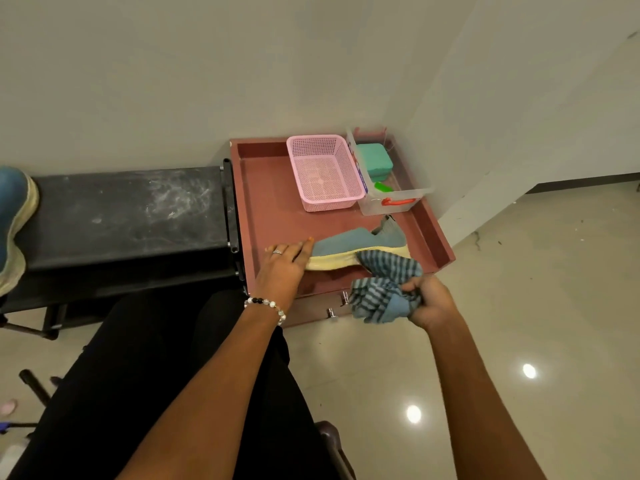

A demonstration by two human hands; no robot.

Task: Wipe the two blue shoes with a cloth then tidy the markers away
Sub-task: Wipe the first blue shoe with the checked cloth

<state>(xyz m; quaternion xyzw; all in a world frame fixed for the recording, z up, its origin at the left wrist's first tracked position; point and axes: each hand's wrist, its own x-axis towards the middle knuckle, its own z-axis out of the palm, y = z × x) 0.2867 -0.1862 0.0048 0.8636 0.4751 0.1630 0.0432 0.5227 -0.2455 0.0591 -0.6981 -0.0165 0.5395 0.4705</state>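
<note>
Step in hand: wiping first blue shoe [356, 249], judged from cloth at heel end.
Shoe position: on its side in maroon tray [433, 237], near front edge; long axis runs left-right, toe left, ankle collar right.
Left hand [282, 268]: fingers straight, pressing flat on toe end, pinning shoe; nothing gripped.
Right hand [429, 301]: curled round bunched striped cloth [384, 289], just off tray's front edge; cloth's upper fold touching sole near heel.
Key relation: shoe lies up and left of right hand; a stroke would probably run leftward along sole toward left hand.
Materials: knit fabric upper, pale yellow foam-like sole; cloth soft, blue-striped, crumpled.
Second shoe [14, 223]: far left on dark bench [121, 209], well apart from both hands.
Markers: none identifiable; pink mesh basket [323, 171] and clear box [391, 188] at tray's back.
</note>
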